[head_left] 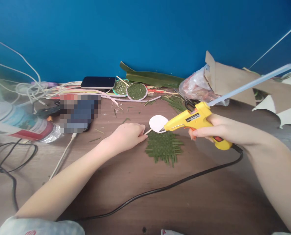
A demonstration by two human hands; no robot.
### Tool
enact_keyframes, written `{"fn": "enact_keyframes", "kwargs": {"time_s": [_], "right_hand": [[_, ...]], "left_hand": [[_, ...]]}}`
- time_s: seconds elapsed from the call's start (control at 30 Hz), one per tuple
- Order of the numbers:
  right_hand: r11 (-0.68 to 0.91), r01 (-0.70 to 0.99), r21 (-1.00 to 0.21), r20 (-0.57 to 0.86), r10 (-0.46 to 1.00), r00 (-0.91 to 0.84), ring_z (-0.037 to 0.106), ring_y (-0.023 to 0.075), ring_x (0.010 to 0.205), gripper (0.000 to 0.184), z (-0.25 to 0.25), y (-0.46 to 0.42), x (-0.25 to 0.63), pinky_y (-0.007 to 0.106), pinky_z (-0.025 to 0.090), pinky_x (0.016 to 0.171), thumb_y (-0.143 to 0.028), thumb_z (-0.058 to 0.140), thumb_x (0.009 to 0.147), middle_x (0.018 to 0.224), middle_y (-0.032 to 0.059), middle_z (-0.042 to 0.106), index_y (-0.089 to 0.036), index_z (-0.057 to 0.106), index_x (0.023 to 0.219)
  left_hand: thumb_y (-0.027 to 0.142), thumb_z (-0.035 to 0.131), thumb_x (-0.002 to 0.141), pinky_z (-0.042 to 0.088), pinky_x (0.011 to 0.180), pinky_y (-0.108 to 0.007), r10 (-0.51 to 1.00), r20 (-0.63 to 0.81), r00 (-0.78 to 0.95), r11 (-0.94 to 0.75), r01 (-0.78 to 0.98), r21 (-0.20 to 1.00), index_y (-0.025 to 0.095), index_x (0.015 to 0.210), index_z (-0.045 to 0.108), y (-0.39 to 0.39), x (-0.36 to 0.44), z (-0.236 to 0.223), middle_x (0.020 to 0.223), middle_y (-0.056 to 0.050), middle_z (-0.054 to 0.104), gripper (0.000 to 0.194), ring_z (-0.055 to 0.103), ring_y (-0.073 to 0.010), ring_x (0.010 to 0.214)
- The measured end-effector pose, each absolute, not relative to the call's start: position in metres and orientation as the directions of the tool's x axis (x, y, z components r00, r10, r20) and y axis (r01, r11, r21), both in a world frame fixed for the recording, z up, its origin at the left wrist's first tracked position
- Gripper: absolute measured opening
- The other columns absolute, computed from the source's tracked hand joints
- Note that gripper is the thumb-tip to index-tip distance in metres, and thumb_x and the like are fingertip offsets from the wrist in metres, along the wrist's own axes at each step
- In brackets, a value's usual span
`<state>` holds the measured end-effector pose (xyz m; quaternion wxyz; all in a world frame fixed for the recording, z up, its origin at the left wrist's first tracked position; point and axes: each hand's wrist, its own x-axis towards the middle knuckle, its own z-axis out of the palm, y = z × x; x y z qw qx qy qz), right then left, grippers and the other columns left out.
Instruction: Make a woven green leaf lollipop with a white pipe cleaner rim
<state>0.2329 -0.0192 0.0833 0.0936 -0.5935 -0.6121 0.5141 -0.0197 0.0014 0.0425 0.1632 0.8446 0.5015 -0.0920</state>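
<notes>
My left hand (130, 136) is closed, pinching a thin wooden stick (148, 131) joined to a round white disc (157, 123). Wrapped in my right hand (215, 130) is a yellow glue gun (199, 119), its nozzle tip at the disc's lower right edge. A long translucent glue stick (253, 84) juts from the back of the gun. Directly below the disc, and partly overlapped by it, a woven green leaf mat (163, 148) lies on the table with loose strip ends sticking out.
Two small round woven leaf fans (137, 91) and a long green leaf (155, 77) lie by the blue wall. A black cord (165, 187) crosses the table. Left are a phone (80, 112) and plastic bottle (25, 125); right, cut cardboard (231, 78) and a plastic bag (194, 83).
</notes>
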Motion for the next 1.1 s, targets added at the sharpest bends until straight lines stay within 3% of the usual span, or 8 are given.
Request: {"fn": "enact_keyframes", "kwargs": {"time_s": [0.33, 0.63, 1.1], "right_hand": [[-0.244, 0.678, -0.693, -0.46, 0.874, -0.155, 0.045, 0.0165, 0.061, 0.02, 0.076, -0.017, 0.241, 0.029, 0.033, 0.053, -0.035, 0.06, 0.067, 0.069, 0.0007, 0.054, -0.022, 0.056, 0.082], [-0.269, 0.67, -0.692, -0.481, 0.864, -0.15, 0.045, 0.0163, 0.066, 0.032, 0.074, -0.018, 0.24, 0.028, 0.034, 0.056, -0.038, 0.059, 0.07, 0.079, 0.0016, 0.055, -0.023, 0.053, 0.097], [-0.189, 0.577, -0.794, -0.416, 0.862, -0.289, 0.04, 0.0122, 0.063, 0.031, 0.068, -0.017, 0.226, 0.024, 0.033, 0.051, -0.028, 0.057, 0.07, 0.079, 0.0, 0.051, -0.022, 0.054, 0.101]], "left_hand": [[0.033, 0.046, 0.084, 0.028, 0.054, -0.026, 0.814, -0.307, 0.493, -0.452, 0.869, 0.2, 0.02, 0.064, 0.042, 0.002, -0.02, 0.041, 0.063, 0.0, 0.054, 0.024, 0.051, -0.0159, 0.061], [0.033, 0.045, 0.084, 0.03, 0.055, -0.026, 0.815, -0.319, 0.485, -0.446, 0.875, 0.19, 0.02, 0.065, 0.044, 0.001, -0.019, 0.043, 0.064, 0.0, 0.055, 0.024, 0.053, -0.0165, 0.063], [0.033, 0.046, 0.085, 0.03, 0.054, -0.026, 0.814, -0.326, 0.481, -0.453, 0.876, 0.163, 0.02, 0.066, 0.045, 0.001, -0.019, 0.043, 0.065, 0.0, 0.057, 0.024, 0.055, -0.017, 0.064]]}}
